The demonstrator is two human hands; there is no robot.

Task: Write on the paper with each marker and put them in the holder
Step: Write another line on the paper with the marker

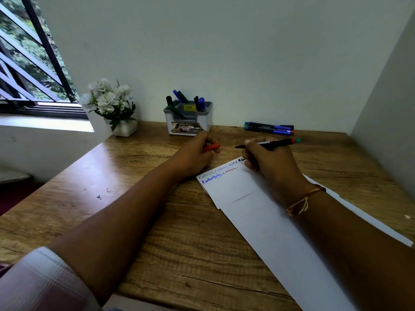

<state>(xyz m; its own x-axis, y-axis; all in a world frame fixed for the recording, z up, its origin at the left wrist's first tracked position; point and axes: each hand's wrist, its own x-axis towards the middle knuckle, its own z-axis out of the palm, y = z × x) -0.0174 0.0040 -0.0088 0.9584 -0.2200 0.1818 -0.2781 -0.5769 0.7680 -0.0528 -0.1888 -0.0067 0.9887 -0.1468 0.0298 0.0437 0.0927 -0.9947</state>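
The right hand (267, 162) gripped a marker (276, 143) over the far end of the paper (258, 212), its tip pointing left. The left hand (195, 158) clasped a red cap (212, 147) on the bench (157, 221), just in front of the holder (188, 122). Two more markers (269, 128) lay far right.

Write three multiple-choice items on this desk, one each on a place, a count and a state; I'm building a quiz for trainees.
1. The flower pot stands: A left of the holder; B right of it; C behind it.
2. The loose markers on the table number: A one; B two; C five.
3. The marker in the right hand is: A capped; B uncapped; C broken.
Answers: 1 A, it sits at the holder's left; 2 B, two lie side by side; 3 B, its tip is bare and the left hand holds a red cap.
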